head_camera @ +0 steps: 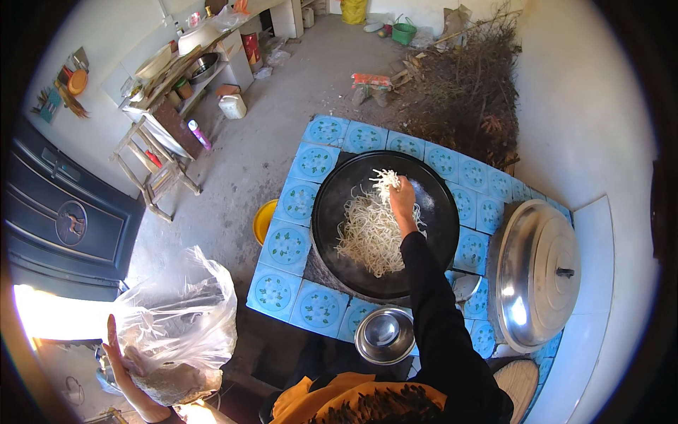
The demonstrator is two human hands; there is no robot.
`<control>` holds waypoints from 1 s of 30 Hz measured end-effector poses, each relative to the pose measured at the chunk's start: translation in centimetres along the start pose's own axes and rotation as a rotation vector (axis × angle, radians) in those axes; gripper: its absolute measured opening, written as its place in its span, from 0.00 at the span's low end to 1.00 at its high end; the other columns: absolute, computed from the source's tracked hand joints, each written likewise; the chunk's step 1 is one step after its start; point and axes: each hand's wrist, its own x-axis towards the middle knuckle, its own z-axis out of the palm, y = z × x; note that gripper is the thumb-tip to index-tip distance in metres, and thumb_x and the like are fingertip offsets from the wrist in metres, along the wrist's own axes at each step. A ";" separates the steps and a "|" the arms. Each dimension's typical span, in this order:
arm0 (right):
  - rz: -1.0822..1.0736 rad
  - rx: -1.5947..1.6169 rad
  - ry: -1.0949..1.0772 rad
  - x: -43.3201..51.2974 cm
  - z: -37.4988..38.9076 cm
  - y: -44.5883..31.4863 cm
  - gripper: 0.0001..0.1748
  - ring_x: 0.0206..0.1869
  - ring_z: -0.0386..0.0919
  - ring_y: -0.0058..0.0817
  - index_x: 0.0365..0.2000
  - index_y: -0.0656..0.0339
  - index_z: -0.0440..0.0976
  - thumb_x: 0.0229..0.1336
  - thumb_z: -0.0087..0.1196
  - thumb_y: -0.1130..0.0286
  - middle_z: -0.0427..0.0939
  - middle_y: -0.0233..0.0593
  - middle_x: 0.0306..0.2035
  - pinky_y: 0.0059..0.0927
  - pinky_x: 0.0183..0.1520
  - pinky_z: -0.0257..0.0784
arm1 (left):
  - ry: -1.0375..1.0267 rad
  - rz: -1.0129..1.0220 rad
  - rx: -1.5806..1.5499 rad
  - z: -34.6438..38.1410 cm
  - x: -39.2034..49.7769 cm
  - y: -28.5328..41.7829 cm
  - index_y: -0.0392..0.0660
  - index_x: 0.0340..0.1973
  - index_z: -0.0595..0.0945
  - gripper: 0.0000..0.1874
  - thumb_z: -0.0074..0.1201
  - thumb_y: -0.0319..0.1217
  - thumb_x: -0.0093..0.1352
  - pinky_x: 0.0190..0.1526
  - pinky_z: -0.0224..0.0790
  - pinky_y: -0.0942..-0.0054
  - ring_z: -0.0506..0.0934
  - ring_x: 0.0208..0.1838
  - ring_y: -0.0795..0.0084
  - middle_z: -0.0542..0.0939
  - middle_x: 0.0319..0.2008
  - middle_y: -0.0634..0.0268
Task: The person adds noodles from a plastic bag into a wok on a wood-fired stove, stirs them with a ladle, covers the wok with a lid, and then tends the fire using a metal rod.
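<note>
My right hand is closed on a bunch of pale noodles, raised over the upper part of a wide black pan. A loose heap of the same noodles lies in the pan, below and left of that hand. A white powdery patch shows on the pan's dark surface to the right of the hand. At the lower left, my left hand has its fingers extended and apart. It is beside a crumpled clear plastic bag; whether it touches the bag is unclear. A pale, dusty-looking thing shows at the bag's bottom.
The pan sits in a blue-tiled stove top. Nested metal bowls stand at its near edge, and a large domed metal lid leans at the right. A yellow basin is left of the stove. Brushwood lies beyond.
</note>
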 end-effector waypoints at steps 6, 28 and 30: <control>0.013 0.059 -0.125 -2.8 2.3 -0.7 0.19 0.39 0.77 0.50 0.41 0.64 0.75 0.48 0.56 0.64 0.79 0.54 0.34 0.46 0.43 0.71 | 0.047 -0.036 -0.076 0.7 -0.1 0.0 0.44 0.65 0.64 0.30 0.32 0.48 0.75 0.71 0.43 0.57 0.56 0.71 0.61 0.61 0.67 0.58; -0.046 -0.062 -0.651 -14.8 -3.5 0.0 0.17 0.43 0.76 0.50 0.41 0.57 0.76 0.47 0.51 0.69 0.76 0.53 0.37 0.45 0.44 0.71 | -0.083 0.014 0.199 0.5 0.4 -1.4 0.47 0.66 0.64 0.30 0.31 0.51 0.74 0.70 0.44 0.56 0.55 0.71 0.59 0.59 0.68 0.58; -0.033 -0.097 -0.631 -14.9 -3.6 -0.6 0.17 0.42 0.76 0.49 0.41 0.57 0.75 0.47 0.51 0.70 0.76 0.53 0.37 0.45 0.43 0.71 | -0.085 0.015 0.210 0.7 0.3 -1.4 0.48 0.65 0.65 0.31 0.33 0.53 0.74 0.69 0.48 0.55 0.56 0.70 0.55 0.58 0.68 0.55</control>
